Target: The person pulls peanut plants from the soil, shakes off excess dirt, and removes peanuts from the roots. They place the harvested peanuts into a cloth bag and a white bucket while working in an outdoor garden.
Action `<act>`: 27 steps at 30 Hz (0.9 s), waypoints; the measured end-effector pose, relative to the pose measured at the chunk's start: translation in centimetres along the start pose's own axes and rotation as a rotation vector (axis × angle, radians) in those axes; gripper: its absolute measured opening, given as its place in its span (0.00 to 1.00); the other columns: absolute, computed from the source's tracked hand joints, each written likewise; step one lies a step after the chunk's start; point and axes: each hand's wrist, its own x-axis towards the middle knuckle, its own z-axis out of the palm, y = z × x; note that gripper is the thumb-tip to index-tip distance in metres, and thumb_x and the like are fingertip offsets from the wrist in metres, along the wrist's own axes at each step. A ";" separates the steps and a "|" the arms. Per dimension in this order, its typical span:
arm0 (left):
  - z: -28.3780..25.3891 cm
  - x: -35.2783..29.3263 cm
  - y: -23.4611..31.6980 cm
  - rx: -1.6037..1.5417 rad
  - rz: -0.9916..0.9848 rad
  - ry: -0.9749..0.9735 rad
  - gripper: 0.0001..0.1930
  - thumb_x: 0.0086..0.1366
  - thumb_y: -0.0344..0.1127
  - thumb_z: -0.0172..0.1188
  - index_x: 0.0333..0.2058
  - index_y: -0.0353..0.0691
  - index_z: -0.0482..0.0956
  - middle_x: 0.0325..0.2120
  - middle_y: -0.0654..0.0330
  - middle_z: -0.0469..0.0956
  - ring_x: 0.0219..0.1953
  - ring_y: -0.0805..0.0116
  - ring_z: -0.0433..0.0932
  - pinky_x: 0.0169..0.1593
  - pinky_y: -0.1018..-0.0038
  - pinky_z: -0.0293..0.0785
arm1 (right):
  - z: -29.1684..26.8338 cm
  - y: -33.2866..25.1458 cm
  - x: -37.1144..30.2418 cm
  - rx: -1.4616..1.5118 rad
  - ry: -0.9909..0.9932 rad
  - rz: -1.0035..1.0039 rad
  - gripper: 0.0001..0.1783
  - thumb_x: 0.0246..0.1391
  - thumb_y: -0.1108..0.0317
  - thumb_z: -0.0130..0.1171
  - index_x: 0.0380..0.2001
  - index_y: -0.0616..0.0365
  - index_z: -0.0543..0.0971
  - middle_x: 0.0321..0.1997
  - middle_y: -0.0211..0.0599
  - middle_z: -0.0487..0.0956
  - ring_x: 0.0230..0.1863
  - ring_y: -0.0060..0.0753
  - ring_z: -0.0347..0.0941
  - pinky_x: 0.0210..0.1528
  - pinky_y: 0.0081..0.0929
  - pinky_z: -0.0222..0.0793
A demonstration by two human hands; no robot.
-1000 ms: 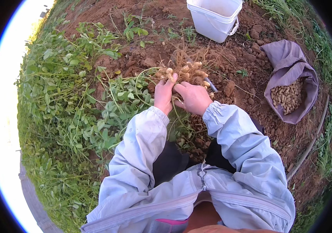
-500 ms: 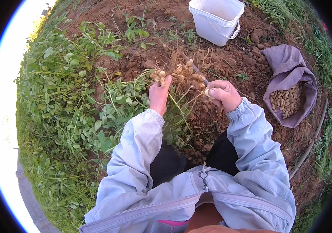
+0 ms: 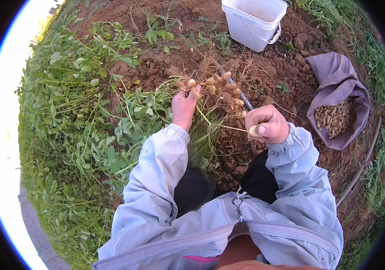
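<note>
My left hand [image 3: 184, 108] is closed around the root end of an uprooted peanut plant [image 3: 211, 95], whose roots carry several pale, soil-dusted pods. Its leafy green stems trail off to the left. My right hand [image 3: 268, 125] pinches a single peanut pod [image 3: 253, 131] between thumb and bent fingers. A thin, taut stalk runs from that pod back to the plant. Behind the hanging pods, a dark rod [image 3: 244, 100] lies slanting across the soil, partly hidden by the roots.
A white square bucket [image 3: 252, 30] with a handle stands at the far side. To the right, a purple-grey cloth sack [image 3: 336, 87] lies with its mouth spread, showing many picked peanuts [image 3: 334, 119] inside. Leafy plants [image 3: 75, 130] cover the left. A thin hose or stick [image 3: 361, 166] lies at far right.
My right hand has drawn the pinched pod right and toward me, pulling its stalk straight. The left hand keeps its hold on the plant, with the roots shifted slightly.
</note>
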 end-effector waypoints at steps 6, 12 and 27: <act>-0.1 0.4 -0.3 -0.052 0.153 0.085 0.20 0.56 0.49 0.64 0.25 0.33 0.76 0.18 0.71 0.67 0.22 0.80 0.59 0.27 0.78 0.57 | 3.4 1.4 -0.3 -0.204 -0.226 0.088 0.12 0.49 0.64 0.60 0.25 0.64 0.79 0.21 0.31 0.76 0.24 0.20 0.69 0.26 0.20 0.64; -0.8 0.1 -0.2 -0.059 0.033 -0.010 0.25 0.54 0.51 0.65 0.34 0.29 0.77 0.27 0.66 0.74 0.30 0.77 0.66 0.36 0.79 0.63 | 4.9 0.4 -0.9 -0.459 -0.277 0.038 0.08 0.46 0.67 0.60 0.23 0.62 0.79 0.21 0.38 0.77 0.24 0.33 0.74 0.27 0.27 0.68; -1.7 1.0 -0.4 -0.050 -0.051 0.069 0.22 0.58 0.45 0.62 0.40 0.29 0.76 0.33 0.62 0.77 0.34 0.76 0.69 0.41 0.78 0.64 | 3.7 1.7 -2.0 0.001 -0.188 0.142 0.13 0.52 0.63 0.54 0.29 0.64 0.76 0.25 0.35 0.77 0.21 0.21 0.70 0.21 0.18 0.63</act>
